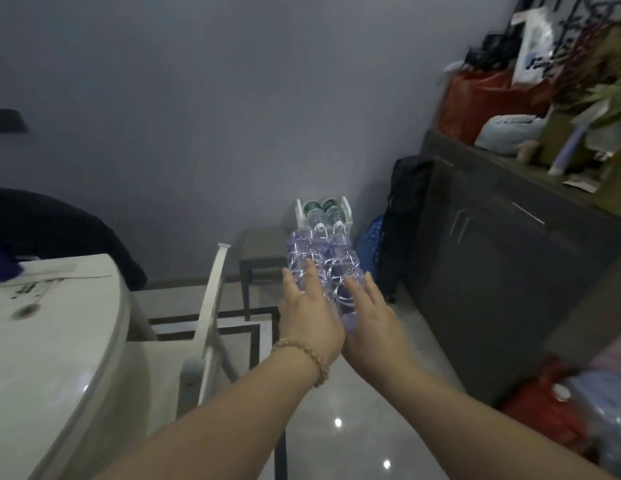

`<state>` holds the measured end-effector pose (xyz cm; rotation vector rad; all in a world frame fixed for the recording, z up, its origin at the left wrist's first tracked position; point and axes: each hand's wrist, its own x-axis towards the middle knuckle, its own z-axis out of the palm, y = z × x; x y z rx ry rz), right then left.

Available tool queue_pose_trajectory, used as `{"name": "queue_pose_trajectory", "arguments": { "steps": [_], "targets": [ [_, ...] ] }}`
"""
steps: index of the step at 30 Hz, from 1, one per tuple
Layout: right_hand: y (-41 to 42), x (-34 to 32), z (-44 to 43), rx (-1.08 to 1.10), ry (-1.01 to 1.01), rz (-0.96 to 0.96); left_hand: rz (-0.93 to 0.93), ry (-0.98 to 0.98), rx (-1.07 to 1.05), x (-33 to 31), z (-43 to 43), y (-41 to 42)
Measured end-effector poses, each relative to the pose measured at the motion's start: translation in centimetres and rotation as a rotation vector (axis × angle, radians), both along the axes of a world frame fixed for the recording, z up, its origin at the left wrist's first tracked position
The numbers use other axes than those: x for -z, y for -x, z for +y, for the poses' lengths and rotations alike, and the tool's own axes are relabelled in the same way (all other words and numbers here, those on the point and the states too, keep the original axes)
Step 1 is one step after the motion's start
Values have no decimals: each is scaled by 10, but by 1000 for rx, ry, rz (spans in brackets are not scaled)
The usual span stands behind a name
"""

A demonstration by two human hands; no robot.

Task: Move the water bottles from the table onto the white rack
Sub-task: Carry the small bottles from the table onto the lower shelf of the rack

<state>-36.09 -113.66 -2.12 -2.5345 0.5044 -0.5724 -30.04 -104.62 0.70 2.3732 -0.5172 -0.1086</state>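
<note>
Between the left hand point(307, 306) and the right hand point(369, 318), pressed side by side, lie two clear ribbed plastic water bottles point(321, 254) — carried in the air, lengthwise away from the person. Both hands lie with fingers nearly straight along the bottles' flanks, squeezing inward rather than wrapping; the thumbs are hidden. Thin plastic like this likely gives under pressure and feels slick, and a full pair would weigh a fair bit, so a hold round the ribbed middle with support beneath seems safest. Just beyond the bottles stands the white plastic rack point(347, 211) on a small dark side table point(260, 252), two green-capped bottles point(323, 209) lying in it — the white round tabletop point(59, 323) sits off to the left.
</note>
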Motion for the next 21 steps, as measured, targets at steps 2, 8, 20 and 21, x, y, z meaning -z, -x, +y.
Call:
{"name": "queue_pose_trajectory", "arguments": {
  "steps": [2, 8, 20, 21],
  "targets": [
    [0, 9, -21, 27, -17, 39, 29, -17, 28, 9, -21, -3],
    [-31, 41, -89, 76, -51, 132, 123, -43, 54, 45, -94, -42],
    [-200, 115, -242, 153, -155, 316, 335, -130, 132, 129, -252, -223],
    [-215, 123, -254, 157, -165, 330, 347, -137, 133, 136, -264, -238]
  ]
}}
